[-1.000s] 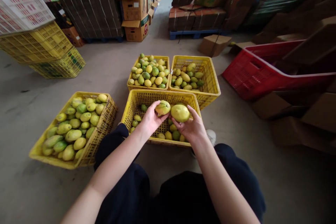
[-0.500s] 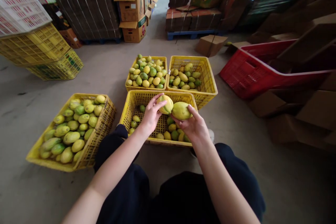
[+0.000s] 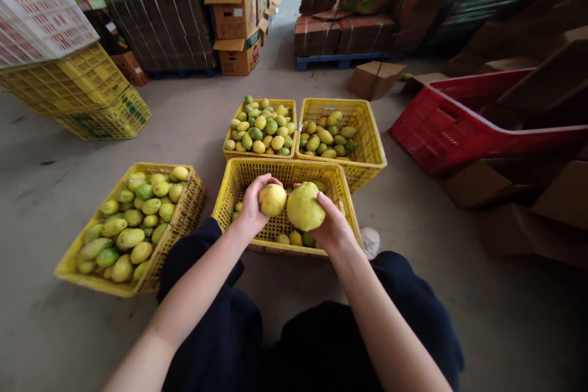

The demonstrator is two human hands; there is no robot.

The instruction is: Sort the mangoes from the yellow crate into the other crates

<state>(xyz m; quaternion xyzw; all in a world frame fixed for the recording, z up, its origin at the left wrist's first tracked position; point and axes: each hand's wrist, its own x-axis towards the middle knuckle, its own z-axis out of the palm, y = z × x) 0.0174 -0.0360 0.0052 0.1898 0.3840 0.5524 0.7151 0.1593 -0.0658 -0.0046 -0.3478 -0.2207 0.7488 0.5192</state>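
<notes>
1. The left hand (image 3: 254, 205) curls around a smaller yellow fruit (image 3: 272, 200); the right hand (image 3: 333, 220) grips a larger, lumpy fruit (image 3: 305, 206) just beside it. Whether the two fruits touch, I cannot tell.
2. Both are held above the middle basket (image 3: 285, 247), between its left and right edges. The larger one could slip, its bulk perhaps too much for the fingers, and bruise those lying along the near edge.
3. A knock between the two could mark their skins, since they are so close.
4. The left basket (image 3: 92, 285) is well filled; a bump at its near corner might roll fruit out onto the grey floor (image 3: 390, 214).
5. Beyond the middle basket's far edge, the heaped basket (image 3: 260, 156) could spill if jolted; the part-filled basket (image 3: 374, 135) beside it looks safer.
6. Farther off stand cardboard boxes (image 3: 234, 21) and a blue pallet (image 3: 340, 61).
</notes>
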